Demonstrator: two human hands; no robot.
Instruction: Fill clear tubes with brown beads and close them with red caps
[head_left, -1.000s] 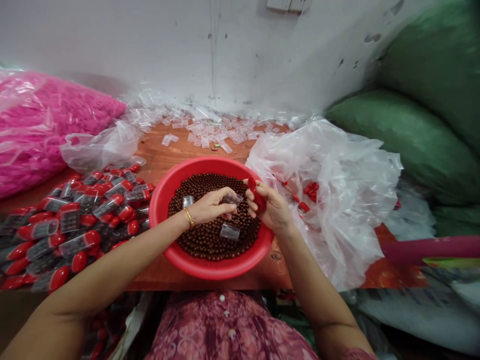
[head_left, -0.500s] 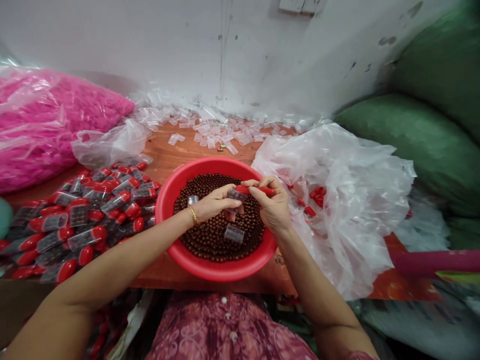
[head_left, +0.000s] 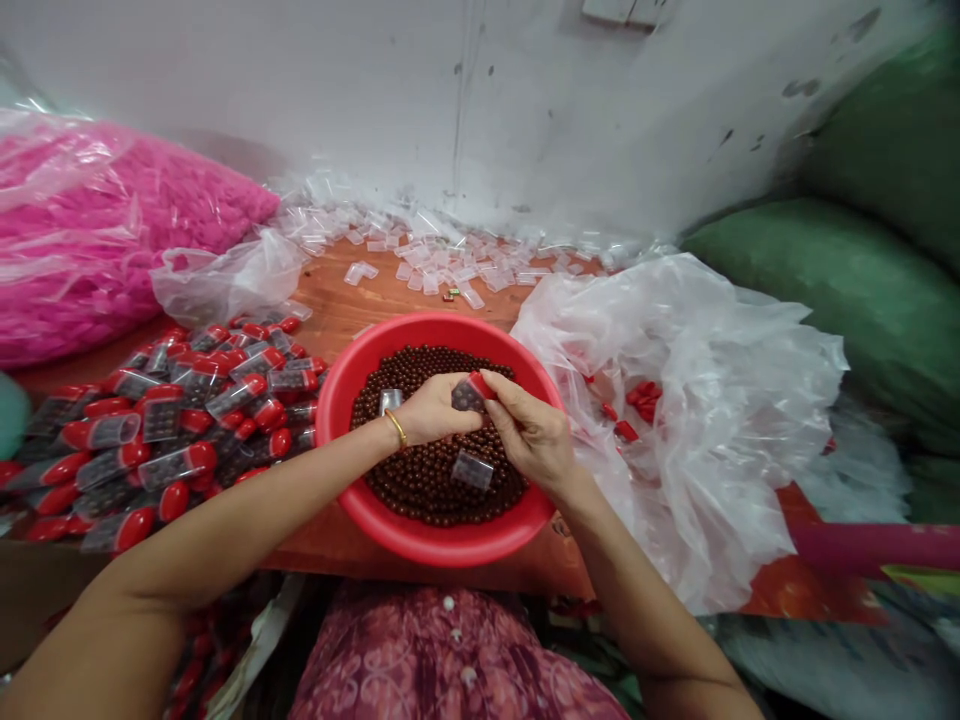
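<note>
Over a red basin (head_left: 442, 550) of brown beads (head_left: 420, 480), my left hand (head_left: 435, 408) is closed around a small clear container (head_left: 468, 395) filled with dark beads. My right hand (head_left: 531, 428) pinches the red cap (head_left: 480, 384) at the container's upper end. The cap sits against the container's mouth; whether it is fully seated cannot be told. Two clear containers lie on the beads, one (head_left: 472, 470) below my hands and one (head_left: 390, 401) beside my left wrist.
Many red-capped containers (head_left: 176, 465) are heaped at the left, below a bag of pink pieces (head_left: 120, 230). Clear flat pieces (head_left: 450, 262) lie along the wall. At the right, a crumpled plastic bag (head_left: 720, 400) holds red caps (head_left: 643, 398), near green sacks (head_left: 840, 290).
My right hand has brought the red cap down onto the container's end, and its fingers have closed in. My left hand still holds the container. The view has shifted slightly.
</note>
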